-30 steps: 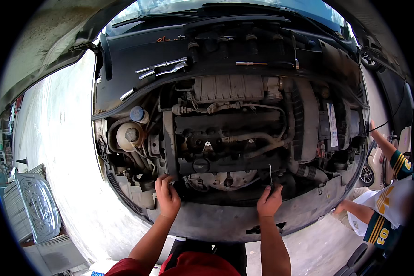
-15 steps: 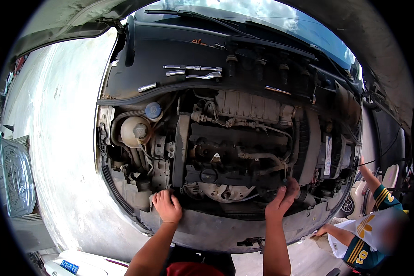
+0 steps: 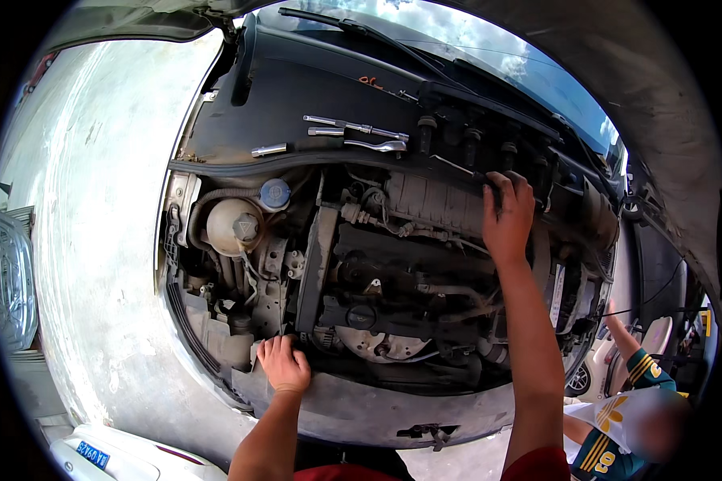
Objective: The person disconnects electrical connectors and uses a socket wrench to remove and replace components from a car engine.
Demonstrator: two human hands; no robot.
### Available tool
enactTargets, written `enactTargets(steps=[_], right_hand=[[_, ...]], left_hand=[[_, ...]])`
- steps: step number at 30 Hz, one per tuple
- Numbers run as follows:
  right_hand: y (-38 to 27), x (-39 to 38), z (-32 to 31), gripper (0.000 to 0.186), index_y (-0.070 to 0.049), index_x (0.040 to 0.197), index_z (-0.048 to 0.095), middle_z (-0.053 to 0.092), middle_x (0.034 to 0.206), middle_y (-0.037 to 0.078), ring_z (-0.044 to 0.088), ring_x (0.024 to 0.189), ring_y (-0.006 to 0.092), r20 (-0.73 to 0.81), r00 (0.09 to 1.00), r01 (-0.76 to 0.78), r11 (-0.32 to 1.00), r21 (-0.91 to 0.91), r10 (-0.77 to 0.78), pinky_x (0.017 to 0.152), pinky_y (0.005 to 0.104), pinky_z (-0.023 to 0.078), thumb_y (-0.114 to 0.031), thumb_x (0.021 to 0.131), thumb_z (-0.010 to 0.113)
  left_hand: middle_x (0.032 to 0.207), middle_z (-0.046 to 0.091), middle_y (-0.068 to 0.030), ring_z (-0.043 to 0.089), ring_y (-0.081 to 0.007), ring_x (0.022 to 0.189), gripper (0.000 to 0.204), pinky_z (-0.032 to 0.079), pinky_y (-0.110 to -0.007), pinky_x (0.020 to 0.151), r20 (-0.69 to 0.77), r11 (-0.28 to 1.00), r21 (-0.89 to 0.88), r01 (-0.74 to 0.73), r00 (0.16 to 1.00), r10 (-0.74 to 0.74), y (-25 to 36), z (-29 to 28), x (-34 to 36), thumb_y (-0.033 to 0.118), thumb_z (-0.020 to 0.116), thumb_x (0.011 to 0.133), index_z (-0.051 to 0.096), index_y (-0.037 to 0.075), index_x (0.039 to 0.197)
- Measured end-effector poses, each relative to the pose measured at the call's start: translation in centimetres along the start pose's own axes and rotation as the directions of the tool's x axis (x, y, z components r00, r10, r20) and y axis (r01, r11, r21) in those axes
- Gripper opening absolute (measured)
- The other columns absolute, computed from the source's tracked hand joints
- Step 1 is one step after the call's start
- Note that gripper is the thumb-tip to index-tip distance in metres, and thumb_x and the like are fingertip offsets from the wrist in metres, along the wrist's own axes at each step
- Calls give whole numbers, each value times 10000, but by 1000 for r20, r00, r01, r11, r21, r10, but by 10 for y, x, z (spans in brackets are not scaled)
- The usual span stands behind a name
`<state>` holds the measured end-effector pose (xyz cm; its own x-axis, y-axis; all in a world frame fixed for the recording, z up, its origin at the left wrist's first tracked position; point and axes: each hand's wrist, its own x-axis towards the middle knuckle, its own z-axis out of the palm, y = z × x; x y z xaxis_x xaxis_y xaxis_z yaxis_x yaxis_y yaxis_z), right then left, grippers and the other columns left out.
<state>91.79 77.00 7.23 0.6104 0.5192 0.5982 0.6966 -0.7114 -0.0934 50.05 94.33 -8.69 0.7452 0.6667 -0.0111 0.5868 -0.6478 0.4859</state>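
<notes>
My left hand [image 3: 285, 365] rests on the front edge of the engine bay, fingers lying over the front panel [image 3: 337, 413], holding nothing. My right hand [image 3: 509, 212] reaches across the engine to the black cowl at the back. Its fingers are closed at the dark end of a thin metal-shafted tool [image 3: 454, 165], whose shaft points left; the rest of that tool is hidden. Below my right arm lies the dark engine cover [image 3: 401, 250], with the ribbed intake [image 3: 433, 200] behind it. Left of my right hand, a ratchet [image 3: 377, 146] lies on the cowl.
Near the ratchet lie an extension bar [image 3: 357, 127] and a socket [image 3: 269, 150]. Several ignition coils [image 3: 472, 144] stand at the back. A coolant tank [image 3: 231, 228] and blue cap [image 3: 275, 193] sit at left. A co-worker [image 3: 618, 417] is at right; the raised hood [image 3: 618, 72] arches above.
My right hand has moved from the front right of the engine back to the cowl, and the thin tool now shows there. My left hand stays on the front edge. The view has shifted slightly.
</notes>
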Motion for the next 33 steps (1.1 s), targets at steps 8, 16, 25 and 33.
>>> enactTargets(steps=[8,16,25,33], right_hand=[[49,-31,-7,230,-122,1167,701,623,1173,118,591,1150,342,-43,995,-93,993,-70,90,1014,450,443,-127,937,697],[-21,44,18,177,-95,1107,703,645,1060,90,617,1040,314,-8,999,43,991,128,-42,955,425,461,-130,933,696],[-71,146,92,134,-77,1009,734,690,979,64,634,1038,277,-17,988,157,987,44,-156,963,406,465,-166,917,695],[-99,189,147,126,-87,959,735,683,1008,33,623,1032,237,48,963,268,958,-106,-264,948,392,460,-195,919,684]], left_hand=[[967,605,-138,557,-368,1027,227,347,-533,1098,7,1000,13,2,1000,-2,-1,3,-1,203,527,806,626,63,955],[930,603,-134,553,-360,996,208,367,-509,1069,-10,999,44,-13,1000,14,0,1,0,201,521,795,644,78,911],[927,596,-129,549,-359,995,187,376,-504,1049,-20,1000,27,-16,1000,16,-1,-1,2,198,521,803,628,83,903],[940,601,-129,555,-360,1008,207,367,-513,1066,-3,1000,17,-15,1000,16,2,2,3,208,533,796,639,81,920]])
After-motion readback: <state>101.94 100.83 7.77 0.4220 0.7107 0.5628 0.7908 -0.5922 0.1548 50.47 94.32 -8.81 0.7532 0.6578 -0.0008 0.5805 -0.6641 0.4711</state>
